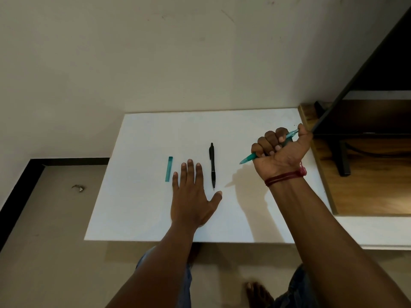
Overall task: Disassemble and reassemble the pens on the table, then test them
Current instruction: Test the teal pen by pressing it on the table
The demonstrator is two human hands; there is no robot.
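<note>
A black pen (212, 165) lies on the white table (142, 207), its tip toward me. Left of it rests a teal pen cap (169, 169). My left hand (193, 196) is flat on the table between the cap and the black pen, fingers spread, holding nothing. My right hand (280, 150) is raised above the table's right side in a fist around a teal pen (248, 159), whose tip sticks out to the lower left. A red thread band circles my right wrist.
A wooden shelf unit (364, 174) with dark frame stands right of the table. A plain wall is behind it. The floor (51, 218) lies left and below, with my knees and a bare foot under the near edge.
</note>
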